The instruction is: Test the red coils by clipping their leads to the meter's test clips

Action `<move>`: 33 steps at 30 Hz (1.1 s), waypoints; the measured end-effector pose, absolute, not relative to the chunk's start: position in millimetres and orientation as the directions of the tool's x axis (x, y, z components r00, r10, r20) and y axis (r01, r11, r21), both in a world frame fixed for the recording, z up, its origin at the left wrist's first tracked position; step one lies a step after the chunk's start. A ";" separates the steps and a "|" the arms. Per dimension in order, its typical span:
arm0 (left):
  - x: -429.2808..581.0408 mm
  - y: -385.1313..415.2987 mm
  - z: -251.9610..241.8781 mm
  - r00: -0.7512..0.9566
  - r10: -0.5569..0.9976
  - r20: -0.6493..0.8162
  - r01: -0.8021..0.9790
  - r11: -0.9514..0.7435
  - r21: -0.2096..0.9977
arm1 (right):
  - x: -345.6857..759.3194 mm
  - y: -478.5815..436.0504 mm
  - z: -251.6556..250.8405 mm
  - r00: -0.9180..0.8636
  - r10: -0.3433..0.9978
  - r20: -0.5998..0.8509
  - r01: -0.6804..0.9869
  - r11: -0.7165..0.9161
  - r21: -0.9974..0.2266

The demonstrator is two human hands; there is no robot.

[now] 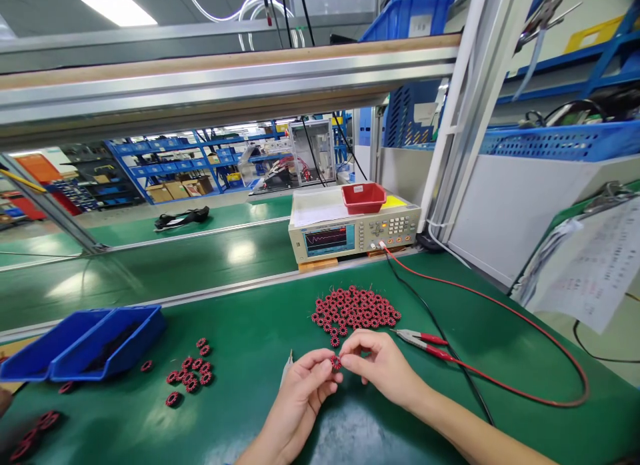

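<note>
Fingertips of the left hand (303, 392) and right hand (377, 362) are clamped on one small red ring (336, 363) between them. Bare green bench (245, 345) opens to their left, as far as a scattered ring group (193, 372) and a smooth blue plastic bin (156, 332); well ahead runs a metal edge strip (225, 296). Just beyond the fingers lies a pile of wire-wound rings (357, 308), to their right red-handled metal clips (425, 342). Farther ahead, a red tray (363, 204) bears a label too small to read.
</note>
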State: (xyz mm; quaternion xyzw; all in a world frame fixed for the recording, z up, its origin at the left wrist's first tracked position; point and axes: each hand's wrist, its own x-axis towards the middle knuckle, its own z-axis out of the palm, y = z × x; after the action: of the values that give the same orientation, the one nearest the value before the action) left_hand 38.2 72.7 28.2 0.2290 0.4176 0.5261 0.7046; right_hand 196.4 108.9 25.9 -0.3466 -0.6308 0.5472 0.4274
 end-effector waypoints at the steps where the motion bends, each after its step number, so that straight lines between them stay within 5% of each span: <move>1: 38.5 72.6 27.9 0.103 0.930 -0.352 -0.551 0.348 0.758 | 197.0 108.5 26.3 -0.392 0.905 0.165 -0.024 0.169 -0.985; 14: 40.1 72.5 26.9 0.131 0.927 -0.350 -0.565 0.360 0.742 | 196.7 106.9 26.6 -0.363 0.921 0.140 -0.013 0.145 -0.989; 33: 43.9 72.1 29.4 -0.046 0.970 -0.238 -0.533 0.177 0.827 | 196.2 103.8 25.1 -0.266 0.940 0.216 0.008 0.226 -0.974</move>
State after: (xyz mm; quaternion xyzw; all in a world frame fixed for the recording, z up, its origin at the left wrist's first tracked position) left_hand 43.9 72.1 29.4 0.2584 0.4227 0.5870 0.6403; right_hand 196.2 103.8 25.1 -0.3794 -0.6242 0.4931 0.4725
